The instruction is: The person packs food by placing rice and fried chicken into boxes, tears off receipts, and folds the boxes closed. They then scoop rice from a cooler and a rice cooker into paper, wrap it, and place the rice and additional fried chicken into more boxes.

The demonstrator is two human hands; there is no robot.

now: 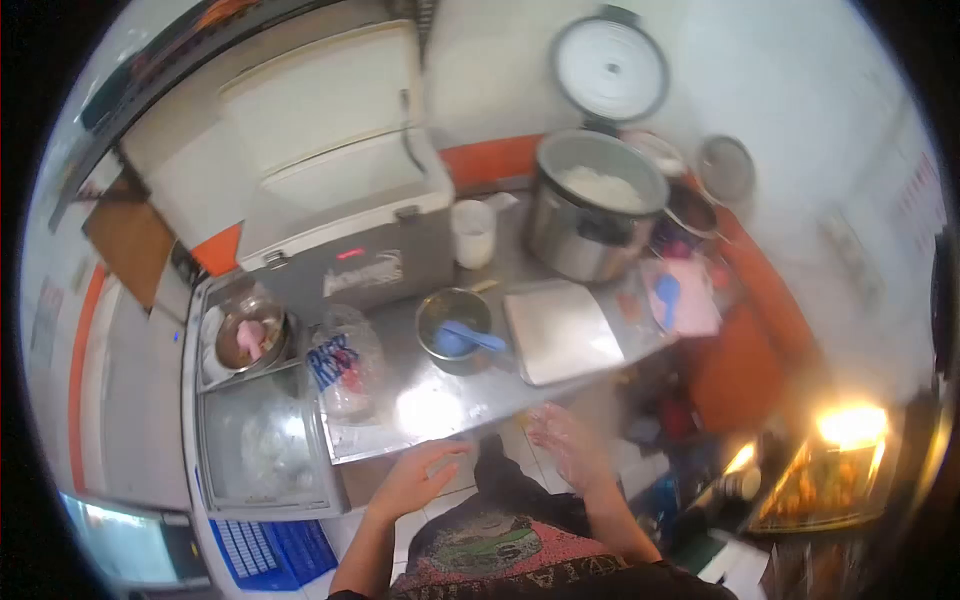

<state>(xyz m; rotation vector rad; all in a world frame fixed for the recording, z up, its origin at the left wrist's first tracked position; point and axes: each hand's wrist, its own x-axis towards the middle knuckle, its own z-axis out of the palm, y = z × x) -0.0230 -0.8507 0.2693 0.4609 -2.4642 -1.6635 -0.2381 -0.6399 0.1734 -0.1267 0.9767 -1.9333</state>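
My left hand [422, 478] hangs in front of the metal table's near edge, fingers apart, holding nothing. My right hand [568, 447] is a little to the right, also off the table edge; its fingers are spread and look wet or coated, and nothing is in them. Beyond them on the steel table [480, 405] stands a metal bowl [436, 312] with a blue scoop [462, 340] in it. To its right lies a pale rectangular tray or board [562, 330]. On the left is a clear plastic bag [350, 375] with blue lettering and something red in it.
A large open rice cooker [580, 245] with white rice stands at the back, beside a white container [474, 235]. Back left is an open cooler [350, 260]. A bowl with a pink scoop [250, 338] sits left; a blue basket [275, 552] is on the floor.
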